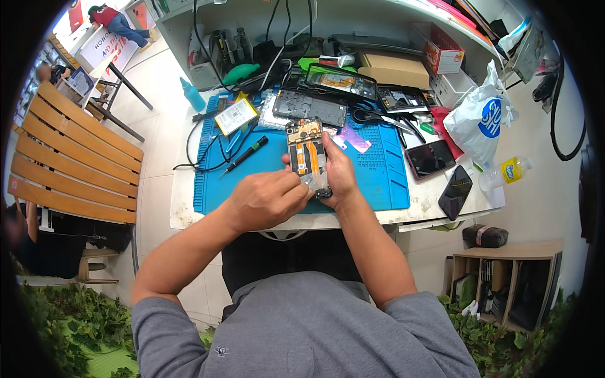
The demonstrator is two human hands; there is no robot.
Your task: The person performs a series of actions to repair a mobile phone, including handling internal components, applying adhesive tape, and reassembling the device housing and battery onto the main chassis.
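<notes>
Holds an opened, slim rectangular phone with a tan upper board and orange ribbon strips above a bright blue rubber work mat, near its front edge. Grips it around the sides with the right hand, thumb along the right edge and fingertips at the left. Bends the left hand to the phone's lower end, fingers curled closed; hard to tell, at this size and angle, whether pinching anything there. Has a black pen-shaped screwdriver lying slantwise on the mat, left of the phone, and beyond it a white-and-yellow flat battery. Shows, just behind the phone, a dark grey rectangular phone frame, with black-handled metal scissors to the right of it and a shiny purple film piece nearer. Includes, right of the mat on a white-topped table, a dark-screened phone with a reddish rim, a glossy black phone, a clear yellow-labelled plastic bottle and a crumpled white plastic bag.
</notes>
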